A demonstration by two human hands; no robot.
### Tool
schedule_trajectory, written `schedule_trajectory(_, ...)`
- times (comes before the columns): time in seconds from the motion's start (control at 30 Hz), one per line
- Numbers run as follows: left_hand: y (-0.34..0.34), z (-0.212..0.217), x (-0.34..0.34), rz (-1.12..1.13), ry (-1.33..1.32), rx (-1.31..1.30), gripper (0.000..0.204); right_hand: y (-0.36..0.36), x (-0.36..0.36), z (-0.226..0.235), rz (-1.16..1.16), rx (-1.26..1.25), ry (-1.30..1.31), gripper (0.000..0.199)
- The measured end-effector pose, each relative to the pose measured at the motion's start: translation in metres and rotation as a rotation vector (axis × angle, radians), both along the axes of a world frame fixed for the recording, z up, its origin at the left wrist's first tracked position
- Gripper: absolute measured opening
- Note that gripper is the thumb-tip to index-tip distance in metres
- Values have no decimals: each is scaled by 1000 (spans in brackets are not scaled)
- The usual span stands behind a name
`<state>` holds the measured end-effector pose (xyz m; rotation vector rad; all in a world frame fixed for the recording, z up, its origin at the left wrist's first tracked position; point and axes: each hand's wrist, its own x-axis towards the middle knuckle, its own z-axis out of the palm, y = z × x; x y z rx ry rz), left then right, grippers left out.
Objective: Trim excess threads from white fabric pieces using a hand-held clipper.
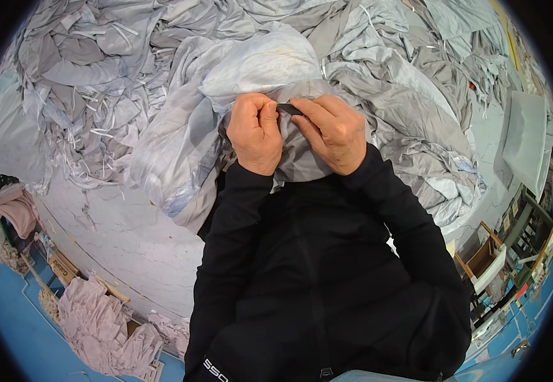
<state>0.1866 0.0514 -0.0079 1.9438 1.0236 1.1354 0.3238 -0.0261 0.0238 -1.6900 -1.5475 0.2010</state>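
My two hands are close together over a bunched grey cloth (302,159) in front of my chest. My right hand (333,132) pinches a small, flat black piece (287,109) between thumb and fingers; its exact kind cannot be made out. My left hand (255,135) is closed, its thumb and forefinger pressed together at the other end of the black piece. Whatever lies inside the left fist is hidden. A pale, whitish-blue cloth (260,60) is heaped just beyond my hands.
Heaped grey fabric with white ties (98,70) covers the far side of the marbled table (123,223). More grey cloth (416,127) lies to the right, beside a translucent plastic bin (523,143). Pink cloth (98,325) sits below the table's left edge; a wooden drawer (486,264) stands lower right.
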Motion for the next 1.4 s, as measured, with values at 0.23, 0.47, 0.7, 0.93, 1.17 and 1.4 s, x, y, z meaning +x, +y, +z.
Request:
schedule_trajectory(0.23, -2, 12, -11, 51, -98, -142, 10, -1, -2, 2, 1, -10, 141, 28)
schedule_trajectory(0.47, 12, 97, -154, 523, -33, 22, 14, -31, 30, 0, -126, -97, 446, 30)
schedule_trajectory(0.7, 19, 55, -365, 622, 1247, 246, 22, -38, 52, -24, -219, -26, 792, 31)
schedule_trajectory(0.93, 6, 81, -229, 646, 495, -41, 19, -41, 55, -28, -284, -107, 880, 28)
schedule_trajectory(1.17, -15, 69, 2, -251, 105, -107, 33, -34, 28, -28, -183, -116, 1015, 29)
schedule_trajectory(1.4, -4, 35, 34, -210, 324, -2, 28, -35, 20, -30, -134, -146, 958, 26)
